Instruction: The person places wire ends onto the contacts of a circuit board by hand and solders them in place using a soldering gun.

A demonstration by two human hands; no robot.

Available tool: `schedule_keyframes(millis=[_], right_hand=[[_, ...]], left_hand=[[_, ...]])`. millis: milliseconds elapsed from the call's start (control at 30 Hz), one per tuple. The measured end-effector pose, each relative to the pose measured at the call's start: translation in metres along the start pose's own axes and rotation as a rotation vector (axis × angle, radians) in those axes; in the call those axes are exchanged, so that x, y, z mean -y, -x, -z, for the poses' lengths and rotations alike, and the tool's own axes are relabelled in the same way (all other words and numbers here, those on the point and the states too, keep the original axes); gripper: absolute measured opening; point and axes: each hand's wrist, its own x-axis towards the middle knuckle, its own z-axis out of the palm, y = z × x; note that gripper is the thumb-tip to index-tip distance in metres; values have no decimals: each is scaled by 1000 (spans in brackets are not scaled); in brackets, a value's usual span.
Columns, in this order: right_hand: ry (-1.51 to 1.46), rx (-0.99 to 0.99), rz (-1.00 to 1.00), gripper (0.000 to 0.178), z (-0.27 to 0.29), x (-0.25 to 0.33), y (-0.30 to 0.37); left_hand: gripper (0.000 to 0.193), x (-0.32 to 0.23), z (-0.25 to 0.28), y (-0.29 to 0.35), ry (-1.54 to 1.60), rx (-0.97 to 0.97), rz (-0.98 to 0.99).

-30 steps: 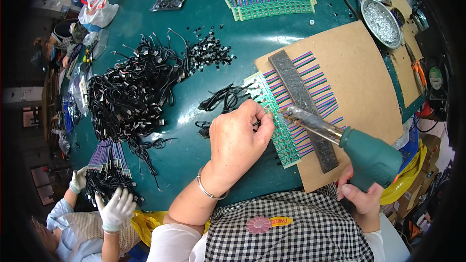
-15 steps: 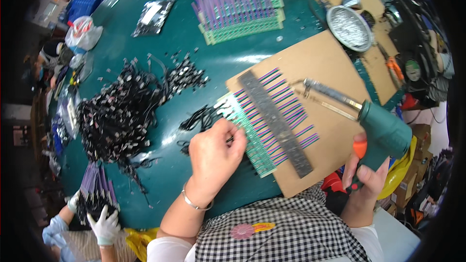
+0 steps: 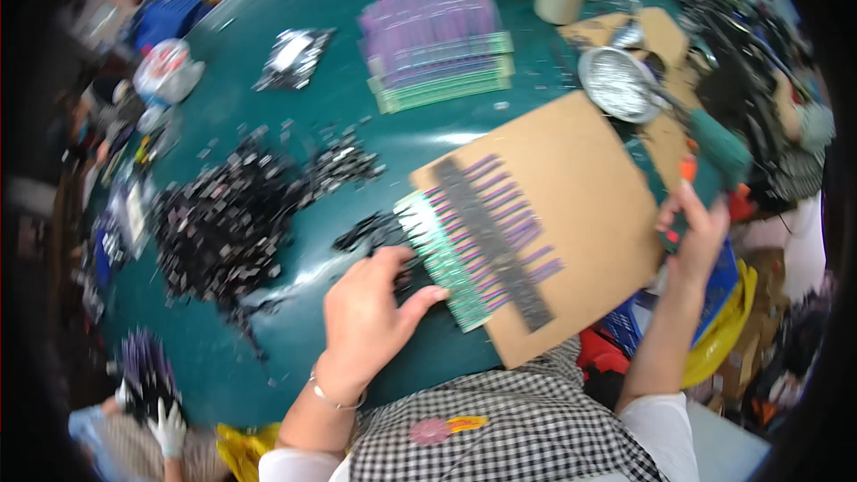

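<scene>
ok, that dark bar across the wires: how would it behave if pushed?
Probably stiff: the dark bar looks straight-edged along its length. Unlikely to roll, since it lies flat. It may drag the wires beneath it.

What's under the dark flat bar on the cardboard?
Coloured wires from the green circuit board run under the dark bar, emerging on its right side over the brown cardboard. Their covered middle stretch, and anything else beneath, cannot be seen.

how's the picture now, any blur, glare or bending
Head view: blur smears small detail, as in the black cable pile and green soldering gun; head view: white glare on the green table between pile and left hand; head view: dark fisheye rim, curved table edge.
</scene>
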Motion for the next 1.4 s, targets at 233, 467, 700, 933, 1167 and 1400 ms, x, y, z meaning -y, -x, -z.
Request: schedule_keyframes(millis=[233, 467, 700, 933, 1167, 1400], right_hand=[[188, 296, 173, 47, 42, 15, 40], [177, 380, 139, 58, 19, 28, 78], [64, 604, -98, 71, 1, 26, 102], [-105, 689, -52, 55, -38, 25, 131], [-102, 899, -170, 50, -84, 30, 138], [-238, 901, -272, 58, -80, 20, 131]], left_hand=[[19, 35, 33, 36, -32, -188, -69], [16, 110, 72, 68, -361, -263, 216], [14, 136, 56, 66, -334, -260, 146], [7, 33, 45, 37, 223, -215, -31], [9, -15, 16, 27, 339, 98, -311], [10, -19, 5, 25, 444, 175, -314]])
